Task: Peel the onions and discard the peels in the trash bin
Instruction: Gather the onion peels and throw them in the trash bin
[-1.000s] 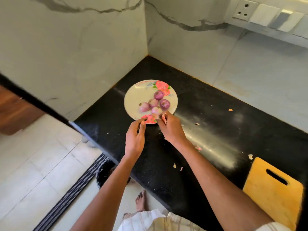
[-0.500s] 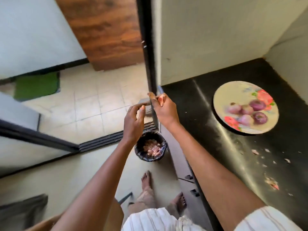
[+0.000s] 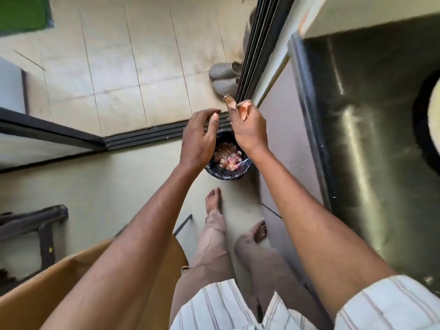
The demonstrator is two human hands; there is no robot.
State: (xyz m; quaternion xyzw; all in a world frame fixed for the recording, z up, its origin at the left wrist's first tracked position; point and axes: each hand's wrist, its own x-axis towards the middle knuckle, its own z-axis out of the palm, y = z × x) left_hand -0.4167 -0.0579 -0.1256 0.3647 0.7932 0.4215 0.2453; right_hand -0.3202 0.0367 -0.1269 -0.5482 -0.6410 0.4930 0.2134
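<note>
Floor tiles [image 3: 114,75] fill the left of the view now, where half a second ago the wooden door and the wall took up the top; the camera has tipped further down and the black counter [image 3: 381,144] has slid to the right edge, with only a sliver of the plate [image 3: 434,115] showing and the onions out of sight. Left hand [image 3: 198,136] has come directly over the trash bin [image 3: 228,173], its fingers loosely curled with the thumb near the fingertips; whether anything is between them cannot be told. The bin, lined with a dark bag and holding pinkish peels [image 3: 227,157], sits on the floor between the two wrists and is now partly covered by the left hand, where earlier it lay clear below both hands. Right hand [image 3: 248,129] is just beside the left, above the bin's far rim, pinching dry brown onion peels [image 3: 238,107] that stick up past the fingertips, much as before. Grey shoes [image 3: 225,77] now show by the door track [image 3: 256,51] beyond the hands.
</note>
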